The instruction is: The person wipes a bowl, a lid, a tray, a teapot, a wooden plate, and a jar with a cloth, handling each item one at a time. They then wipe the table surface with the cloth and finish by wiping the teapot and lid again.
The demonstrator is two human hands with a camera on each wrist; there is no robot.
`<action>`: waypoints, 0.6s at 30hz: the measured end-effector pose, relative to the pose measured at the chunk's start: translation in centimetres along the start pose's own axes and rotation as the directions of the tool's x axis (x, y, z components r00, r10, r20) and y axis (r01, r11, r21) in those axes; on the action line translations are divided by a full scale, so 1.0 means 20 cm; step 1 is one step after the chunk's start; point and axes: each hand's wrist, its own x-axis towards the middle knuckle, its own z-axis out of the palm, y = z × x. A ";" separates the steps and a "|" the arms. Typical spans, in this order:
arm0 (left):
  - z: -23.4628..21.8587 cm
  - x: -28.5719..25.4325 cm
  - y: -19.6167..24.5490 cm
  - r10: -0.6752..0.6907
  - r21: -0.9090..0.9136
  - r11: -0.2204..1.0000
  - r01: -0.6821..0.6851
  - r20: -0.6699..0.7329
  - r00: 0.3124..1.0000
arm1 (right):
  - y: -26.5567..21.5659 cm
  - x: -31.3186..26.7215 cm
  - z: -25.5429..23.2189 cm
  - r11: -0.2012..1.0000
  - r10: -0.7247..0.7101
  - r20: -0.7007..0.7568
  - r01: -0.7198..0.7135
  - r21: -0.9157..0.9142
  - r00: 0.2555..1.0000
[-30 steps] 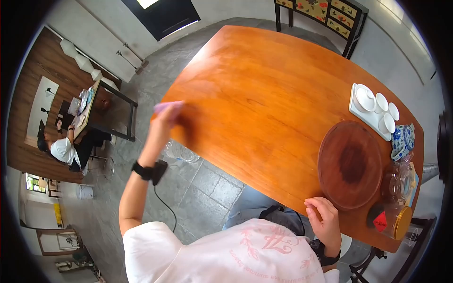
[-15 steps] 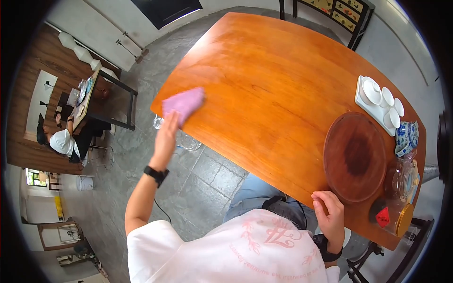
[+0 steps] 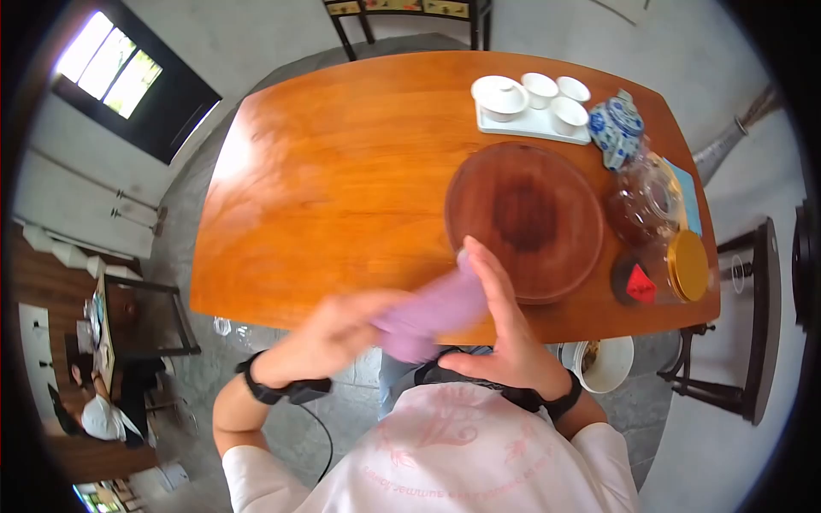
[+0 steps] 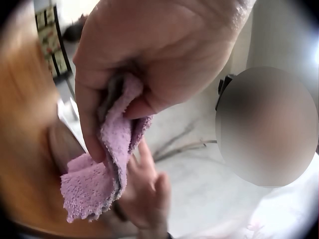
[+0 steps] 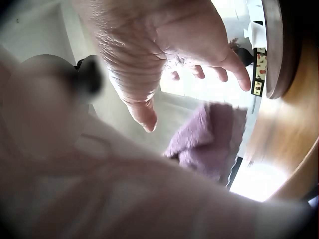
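Observation:
My left hand [image 3: 338,333] pinches a fuzzy purple cloth [image 3: 436,312] above the table's near edge. In the left wrist view the cloth [image 4: 117,144] hangs in folds from between thumb and fingers, its underside greyish. Beside the cloth's far end is my right hand [image 3: 509,338], fingers extended and thumb spread. From the right wrist view, that hand [image 5: 159,45] holds nothing, and a gap separates it from the cloth [image 5: 209,142]. A round dark wooden board [image 3: 547,205] lies on the table just beyond the right fingertips.
On the wooden table [image 3: 342,197], white cups [image 3: 539,90] stand on a white tray [image 3: 522,126]. Nearby are a blue-and-white teapot [image 3: 616,128], clear glassware [image 3: 637,201] and a gold-lidded jar [image 3: 688,265]. A white bin [image 3: 614,363] stands below; another person [image 3: 103,415] sits far left.
The left hand has lifted the cloth off the table's left corner and brought it right, toward the body's middle. My right hand has left the table edge, opening beside the cloth. The head view has turned right.

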 end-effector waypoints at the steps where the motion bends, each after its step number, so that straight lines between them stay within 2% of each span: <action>1: 0.06 0.09 0.04 0.007 0.004 1.000 -0.007 0.021 1.000 | 0.04 -0.02 0.03 0.965 0.049 -0.107 -0.020 0.263 0.993; 2: 0.09 0.18 0.11 0.065 0.167 0.982 -0.091 0.156 0.986 | 0.07 -0.06 -0.01 0.967 0.048 -0.126 -0.015 0.255 0.991; 3: 0.10 0.26 0.15 0.102 0.312 0.930 -0.195 0.291 0.951 | 0.11 -0.11 -0.09 0.975 0.110 -0.106 -0.087 0.204 0.988; 4: 0.09 0.32 0.13 0.110 0.313 0.927 -0.208 0.301 0.947 | 0.13 -0.15 -0.17 0.976 0.173 -0.085 -0.159 0.152 0.981; 5: 0.08 0.38 0.08 0.122 0.478 0.859 -0.183 0.156 0.980 | 0.12 -0.19 -0.21 0.954 0.275 -0.232 -0.234 0.187 0.933; 6: 0.07 0.44 0.02 0.156 0.623 0.772 -0.127 0.008 0.988 | 0.12 -0.23 -0.24 0.924 0.370 -0.368 -0.299 0.237 0.853; 7: 0.05 0.50 -0.08 0.160 0.626 0.769 -0.133 0.012 0.987 | 0.13 -0.28 -0.30 0.926 0.366 -0.373 -0.294 0.235 0.853; 9: 0.00 0.61 -0.25 0.003 0.748 0.637 0.186 -0.244 0.970 | 0.17 -0.36 -0.42 0.878 0.457 -0.527 -0.459 0.136 0.717; 10: 0.00 0.66 -0.24 0.007 0.748 0.637 0.184 -0.244 0.970 | 0.17 -0.35 -0.44 0.879 0.453 -0.528 -0.457 0.134 0.718; 11: 0.00 0.71 -0.22 -0.235 0.482 0.810 0.334 -0.255 0.938 | 0.18 -0.35 -0.45 0.833 0.452 -0.560 -0.553 -0.013 0.694; 12: 0.00 0.74 -0.21 -0.460 0.168 0.856 0.488 -0.180 0.869 | 0.18 -0.34 -0.47 0.756 0.446 -0.592 -0.637 -0.154 0.672; 13: 0.00 0.77 -0.23 -0.459 0.169 0.857 0.488 -0.181 0.870 | 0.19 -0.35 -0.48 0.689 0.510 -0.553 -0.697 -0.196 0.660; 16: 0.00 0.79 -0.34 -0.446 0.142 0.874 0.464 -0.143 0.884 | 0.26 -0.37 -0.49 0.661 0.493 -0.539 -0.697 -0.278 0.683; 17: 0.01 0.78 -0.34 -0.442 0.052 0.892 0.449 -0.110 0.890 | 0.27 -0.37 -0.50 0.667 0.490 -0.534 -0.691 -0.279 0.689; 18: 0.01 0.76 -0.34 -0.434 -0.040 0.901 0.432 -0.081 0.898 | 0.26 -0.36 -0.50 0.672 0.515 -0.543 -0.705 -0.224 0.664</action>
